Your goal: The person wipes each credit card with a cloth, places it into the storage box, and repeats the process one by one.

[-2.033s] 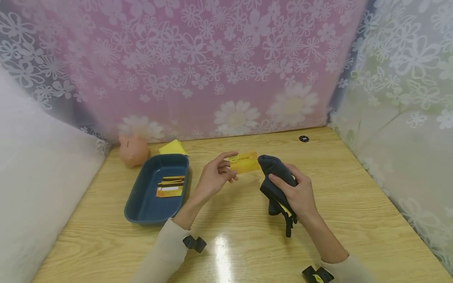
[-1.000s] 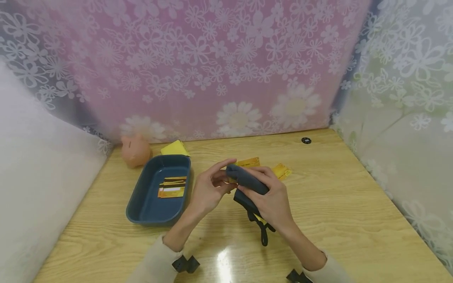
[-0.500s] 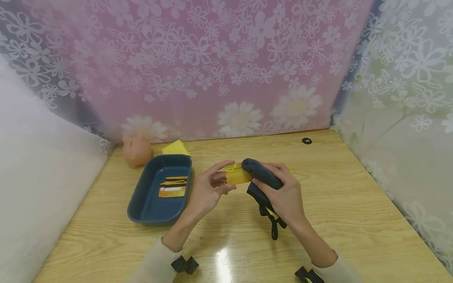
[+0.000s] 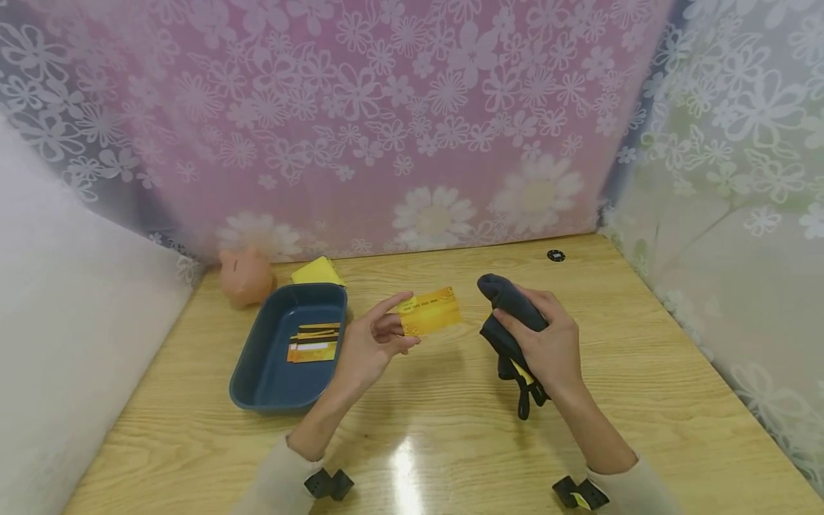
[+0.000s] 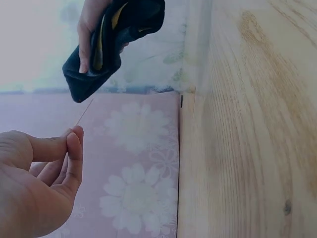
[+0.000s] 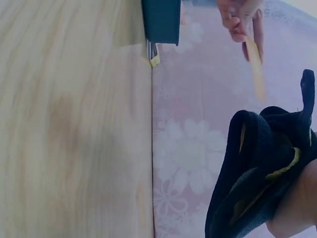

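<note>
My left hand (image 4: pixel 367 347) pinches a golden-yellow bank card (image 4: pixel 430 312) by its left end, raised above the table. Embossed digits run along its upper part in the head view; from the left wrist it shows almost edge-on. To the right, my right hand (image 4: pixel 555 347) grips a folded dark navy cloth (image 4: pixel 520 309) with yellow edging and a hanging loop. A gap separates the cloth from the card. Left of both hands, a blue tub (image 4: pixel 257 372) contains several similar cards (image 4: pixel 313 347), some with the dark stripe up.
Behind the tub are an orange piggy bank (image 4: pixel 247 277) and a folded yellow cloth-like piece (image 4: pixel 318 272). A black round chip (image 4: pixel 556 255) lies at the back right of the wooden table (image 4: pixel 438 422). Flowered fabric walls (image 4: pixel 412 129) stand around it.
The cloth came over the card a second ago, slid rightward along it, and has now moved off to the right. The left hand keeps hold of the card.
</note>
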Demonstrator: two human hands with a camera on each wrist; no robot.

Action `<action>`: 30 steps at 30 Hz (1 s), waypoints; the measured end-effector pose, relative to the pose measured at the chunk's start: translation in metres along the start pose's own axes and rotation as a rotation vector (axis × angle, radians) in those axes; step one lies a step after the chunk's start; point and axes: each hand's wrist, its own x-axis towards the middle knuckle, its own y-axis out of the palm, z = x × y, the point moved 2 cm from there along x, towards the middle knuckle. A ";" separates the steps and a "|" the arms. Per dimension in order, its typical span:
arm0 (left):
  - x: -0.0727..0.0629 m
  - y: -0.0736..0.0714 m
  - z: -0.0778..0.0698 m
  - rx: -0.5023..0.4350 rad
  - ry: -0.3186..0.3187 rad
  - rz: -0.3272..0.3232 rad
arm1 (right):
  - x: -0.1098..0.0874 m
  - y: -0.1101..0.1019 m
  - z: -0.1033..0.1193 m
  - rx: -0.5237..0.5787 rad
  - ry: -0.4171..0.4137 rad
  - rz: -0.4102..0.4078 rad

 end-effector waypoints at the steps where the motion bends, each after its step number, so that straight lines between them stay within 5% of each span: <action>1: 0.000 0.000 0.000 -0.002 0.004 0.004 | 0.000 0.000 0.001 0.009 -0.002 0.007; 21: 0.007 0.021 -0.005 0.063 0.086 0.071 | -0.027 0.058 0.021 0.124 -0.228 0.251; 30: 0.003 0.026 -0.001 0.099 0.050 0.033 | -0.029 0.062 0.012 0.052 -0.240 0.213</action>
